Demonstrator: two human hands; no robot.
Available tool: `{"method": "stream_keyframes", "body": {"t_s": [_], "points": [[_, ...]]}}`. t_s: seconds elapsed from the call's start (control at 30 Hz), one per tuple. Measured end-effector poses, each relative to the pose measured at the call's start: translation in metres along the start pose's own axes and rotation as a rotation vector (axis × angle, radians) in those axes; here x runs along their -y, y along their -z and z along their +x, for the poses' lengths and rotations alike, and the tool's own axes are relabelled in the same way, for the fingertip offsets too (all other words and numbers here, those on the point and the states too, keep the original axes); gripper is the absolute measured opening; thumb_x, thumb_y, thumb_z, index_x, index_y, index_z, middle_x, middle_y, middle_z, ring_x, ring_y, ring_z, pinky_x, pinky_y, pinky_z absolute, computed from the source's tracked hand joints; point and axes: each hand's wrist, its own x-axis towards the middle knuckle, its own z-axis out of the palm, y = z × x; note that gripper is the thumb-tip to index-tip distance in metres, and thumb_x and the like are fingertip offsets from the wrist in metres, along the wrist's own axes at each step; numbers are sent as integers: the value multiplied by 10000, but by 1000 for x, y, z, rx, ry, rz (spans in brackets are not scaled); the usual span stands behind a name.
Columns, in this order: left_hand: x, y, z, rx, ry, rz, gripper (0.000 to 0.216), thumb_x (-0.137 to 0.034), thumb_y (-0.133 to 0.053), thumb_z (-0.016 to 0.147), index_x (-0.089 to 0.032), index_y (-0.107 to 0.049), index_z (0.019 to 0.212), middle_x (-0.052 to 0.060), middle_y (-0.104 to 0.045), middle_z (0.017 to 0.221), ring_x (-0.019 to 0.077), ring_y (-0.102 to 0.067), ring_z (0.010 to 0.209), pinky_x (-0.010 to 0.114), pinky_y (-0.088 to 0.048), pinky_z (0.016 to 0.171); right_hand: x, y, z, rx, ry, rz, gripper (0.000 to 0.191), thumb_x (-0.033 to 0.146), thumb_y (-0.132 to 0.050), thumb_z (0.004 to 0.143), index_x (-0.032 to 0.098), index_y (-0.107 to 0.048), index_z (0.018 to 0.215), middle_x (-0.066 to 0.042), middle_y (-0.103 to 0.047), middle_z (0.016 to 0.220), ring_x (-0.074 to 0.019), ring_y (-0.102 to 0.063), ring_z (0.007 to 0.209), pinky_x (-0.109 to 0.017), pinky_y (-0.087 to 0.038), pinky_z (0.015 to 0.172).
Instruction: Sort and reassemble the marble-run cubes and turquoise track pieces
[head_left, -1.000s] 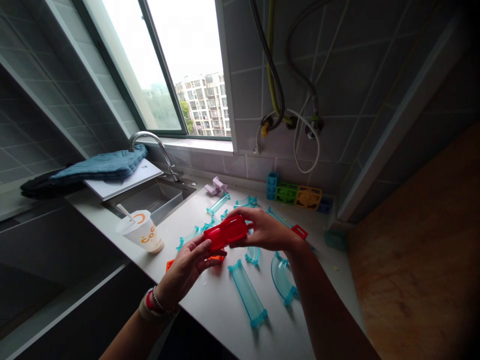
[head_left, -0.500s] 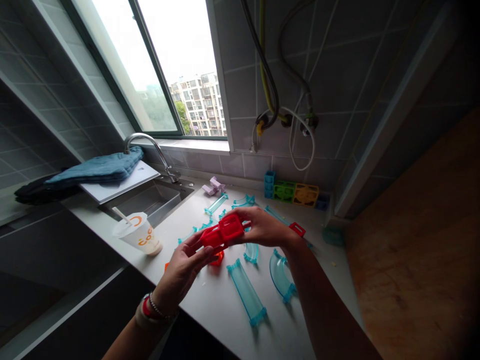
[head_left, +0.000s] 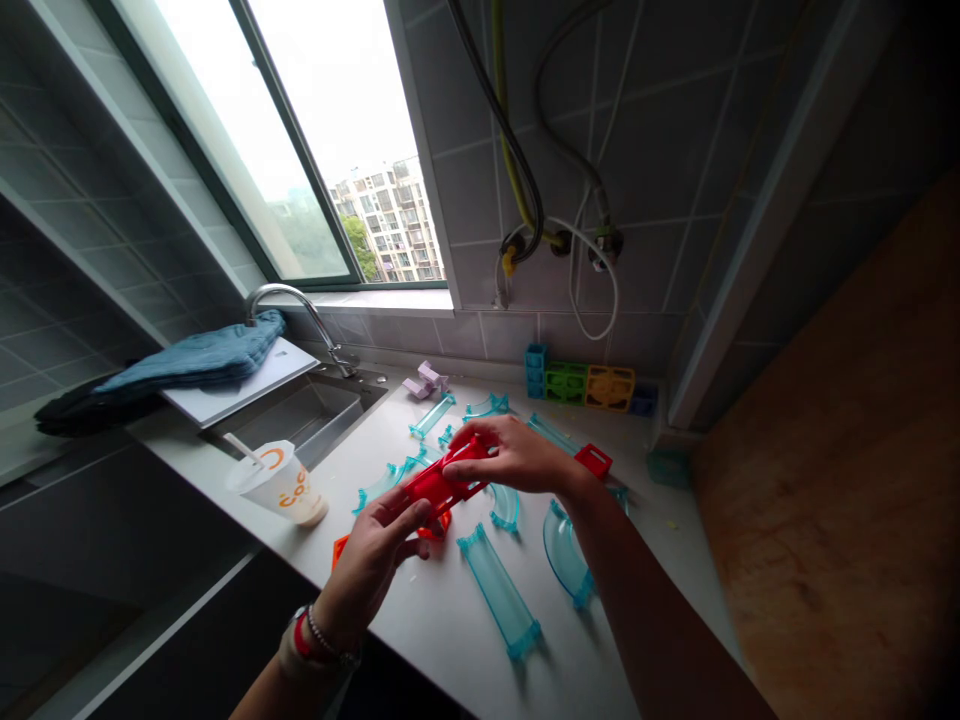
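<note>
Both hands grip a red plastic toy block piece (head_left: 433, 488) above the counter. My left hand (head_left: 379, 548) pinches its lower left end between thumb and fingers. On its right end, my right hand (head_left: 514, 458) is closed from above, with the fingers partly covering it. Below the piece lies an orange-red block (head_left: 436, 526), partly hidden. A straight clear teal track (head_left: 499, 590) lies in front, with a curved teal track (head_left: 564, 552) beside my right forearm. Another red block (head_left: 594, 460) sits beyond my right wrist.
A drink cup with a straw (head_left: 281, 483) stands at the counter's left edge, near the sink (head_left: 315, 410). Blue, green and yellow blocks (head_left: 566, 382) line the wall. A lilac piece (head_left: 426, 381) and several teal tracks lie behind my hands. A wooden panel (head_left: 817, 450) bounds the right side.
The red piece has turned, now looking longer and flatter. My right fingers have shifted over its right end, and the view has tilted slightly.
</note>
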Motion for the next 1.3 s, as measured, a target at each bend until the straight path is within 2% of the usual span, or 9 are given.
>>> {"method": "stream_keyframes", "body": {"t_s": [0.17, 0.3, 0.53, 0.63, 0.73, 0.9, 1.0, 1.1, 1.3], "points": [[8, 1, -3, 15, 47, -13, 501, -404, -896, 773, -170, -780, 1200, 73, -715, 848, 146, -639, 687, 199, -509, 517, -3, -2, 3, 28, -68, 19, 507, 626, -826, 772, 187, -770, 1018, -22, -739, 828, -172, -670, 720, -247, -472, 585], [14, 4, -4, -15, 54, 4, 578, -395, -913, 740, -186, -759, 1256, 72, -717, 861, 147, -629, 669, 182, -477, 449, -4, -5, 5, 50, -103, -25, 495, 625, -838, 754, 185, -778, 971, -8, -727, 779, -161, -655, 686, -237, -447, 560], [22, 5, -8, -105, 43, 21, 725, -330, -951, 693, -197, -698, 1360, 101, -754, 1023, 123, -611, 628, 200, -477, 444, -7, -8, 7, 115, -119, -70, 479, 582, -844, 760, 192, -756, 1024, -24, -740, 892, -175, -677, 776, -238, -484, 607], [25, 8, -9, -131, 14, 33, 758, -281, -965, 678, -197, -679, 1375, 76, -759, 940, 125, -612, 616, 203, -482, 467, -10, -9, 8, 154, -68, -83, 476, 548, -856, 750, 201, -741, 1055, -28, -742, 969, -182, -689, 838, -236, -503, 637], [29, 13, -6, -120, 30, 35, 738, -247, -975, 662, -178, -691, 1341, 64, -756, 871, 139, -624, 633, 214, -496, 502, -11, -10, 10, 160, -32, -95, 458, 516, -860, 749, 209, -737, 1065, -20, -743, 985, -183, -694, 883, -234, -519, 687], [32, 18, -4, -106, 87, -29, 783, -239, -976, 655, -194, -663, 1371, 25, -719, 776, 114, -573, 569, 208, -461, 496, -9, -13, 12, 196, -63, -98, 506, 561, -867, 736, 194, -744, 1062, -29, -753, 990, -191, -701, 902, -234, -528, 691], [30, 18, -3, -122, 112, -46, 786, -245, -985, 628, -193, -674, 1347, 24, -718, 777, 98, -539, 542, 203, -427, 481, -10, -14, 13, 224, -58, -56, 534, 550, -873, 745, 183, -750, 1113, -56, -766, 1070, -208, -713, 965, -247, -550, 752], [29, 19, -2, -87, 108, -36, 771, -261, -987, 625, -190, -680, 1329, 25, -712, 794, 98, -527, 561, 205, -430, 488, -12, -13, 12, 245, -5, 13, 509, 515, -860, 781, 183, -747, 1150, -70, -764, 1129, -210, -717, 1003, -254, -561, 800], [28, 20, 2, -48, 91, -18, 763, -308, -976, 647, -201, -669, 1338, 15, -690, 789, 103, -529, 581, 212, -449, 511, -9, -12, 10, 234, 16, 15, 486, 516, -847, 788, 191, -752, 1138, -70, -768, 1084, -214, -727, 975, -248, -570, 754]]}}
